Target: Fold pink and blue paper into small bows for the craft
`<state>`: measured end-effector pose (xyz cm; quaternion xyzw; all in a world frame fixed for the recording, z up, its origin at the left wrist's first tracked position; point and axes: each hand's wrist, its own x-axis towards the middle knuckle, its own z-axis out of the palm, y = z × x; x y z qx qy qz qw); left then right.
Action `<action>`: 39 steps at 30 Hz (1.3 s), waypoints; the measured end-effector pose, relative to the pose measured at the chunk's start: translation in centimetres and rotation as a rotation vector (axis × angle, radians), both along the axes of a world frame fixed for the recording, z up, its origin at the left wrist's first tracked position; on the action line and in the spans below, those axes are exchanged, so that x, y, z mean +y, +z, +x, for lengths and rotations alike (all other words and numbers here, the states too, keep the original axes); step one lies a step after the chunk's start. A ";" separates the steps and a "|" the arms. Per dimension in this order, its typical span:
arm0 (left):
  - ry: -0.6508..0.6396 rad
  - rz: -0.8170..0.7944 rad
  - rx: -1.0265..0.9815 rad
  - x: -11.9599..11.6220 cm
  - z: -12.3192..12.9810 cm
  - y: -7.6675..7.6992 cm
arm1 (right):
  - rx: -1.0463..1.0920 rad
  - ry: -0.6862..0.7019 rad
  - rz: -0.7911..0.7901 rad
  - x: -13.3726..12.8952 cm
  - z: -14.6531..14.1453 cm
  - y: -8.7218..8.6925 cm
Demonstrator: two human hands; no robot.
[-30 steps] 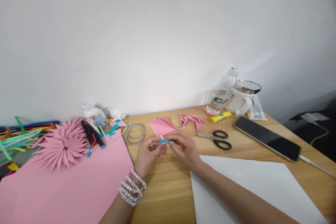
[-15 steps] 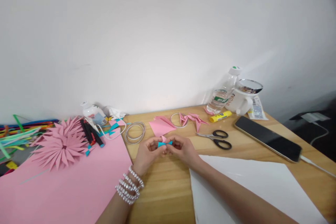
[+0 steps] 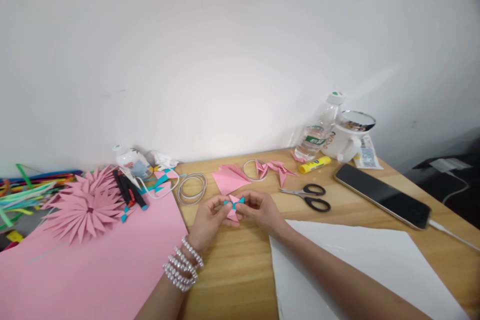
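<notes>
A small folded paper piece [image 3: 233, 206], pink and blue, is pinched between both hands over the wooden table. My left hand [image 3: 208, 218], with pearl bracelets at the wrist, grips its left side. On its right side are the closed fingers of my right hand [image 3: 262, 210]. Just beyond the hands lies a folded pink paper [image 3: 229, 179]. Pink folded pieces [image 3: 282, 172] rest by a thin ring farther right. Scissors [image 3: 311, 197] with black handles lie to the right of my right hand.
A pink sheet [image 3: 112, 270] bears pink paper flowers [image 3: 89, 210] and pens [image 3: 129, 190] at left. White paper [image 3: 348, 260] lies under my right forearm. A phone [image 3: 382, 195], glue stick [image 3: 315, 164], bottle [image 3: 314, 135] and white mug [image 3: 343, 142] stand or lie at right.
The paper piece now shows pink points above and below its blue band, where mostly blue showed before. Both hands stay closed on it, with slight finger movement.
</notes>
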<state>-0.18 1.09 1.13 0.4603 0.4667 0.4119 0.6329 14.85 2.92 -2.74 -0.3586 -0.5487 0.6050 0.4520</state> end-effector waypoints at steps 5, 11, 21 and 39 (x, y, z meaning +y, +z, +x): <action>-0.015 -0.015 -0.038 0.0 0.0 0.0 | 0.104 0.056 -0.064 0.0 0.3 0.9; -0.024 -0.006 0.017 0.0 0.0 0.1 | 0.078 0.065 -0.043 0.1 0.2 0.8; 0.024 0.045 -0.016 0.1 -0.2 -0.1 | 0.104 0.076 -0.028 -0.2 0.3 1.4; 0.040 -0.048 -0.064 0.4 -0.7 -0.6 | -0.018 0.071 0.054 0.2 0.3 0.2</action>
